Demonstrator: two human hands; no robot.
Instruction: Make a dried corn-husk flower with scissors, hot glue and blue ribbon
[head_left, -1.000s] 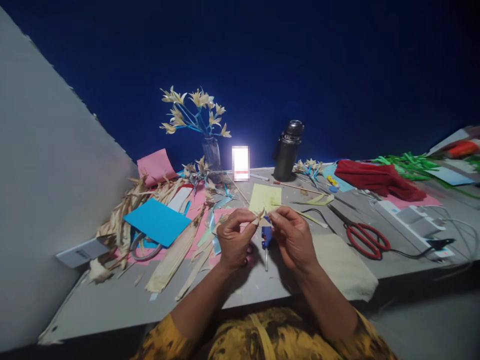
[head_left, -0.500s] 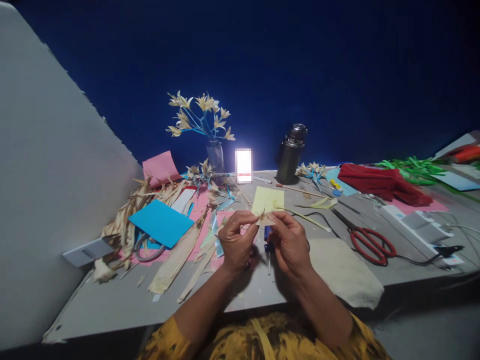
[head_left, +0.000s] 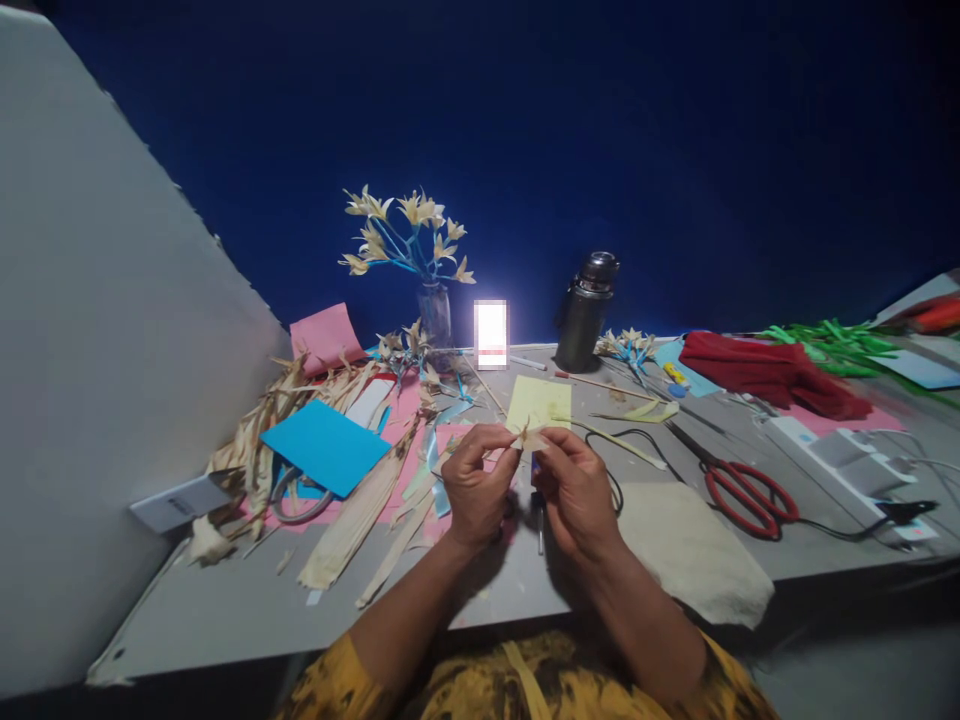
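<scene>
A small cream flower of dried husk (head_left: 529, 437) is pinched between both hands above the table. My left hand (head_left: 480, 485) holds its left side with thumb and forefinger. On its right side, my right hand (head_left: 581, 490) grips it the same way, fingertips close to the left ones. Just behind the flower lies a yellow paper square (head_left: 540, 398). Part of a screwdriver (head_left: 541, 530) shows on the table beneath my right hand, its handle mostly hidden.
Husk strips (head_left: 360, 510) and a blue sheet (head_left: 326, 448) lie left. Behind stand a vase of flowers (head_left: 435, 315), a bright blurred rectangle (head_left: 491, 335) and a flask (head_left: 585, 315). Right are red-handled scissors (head_left: 750, 495), beige cloth (head_left: 694, 550), power strip (head_left: 817, 470) and red cloth (head_left: 772, 370).
The view has shifted slightly, so the table items appear a little further right and lower. Both hands keep their pinch on the flower, whose petals now look more spread.
</scene>
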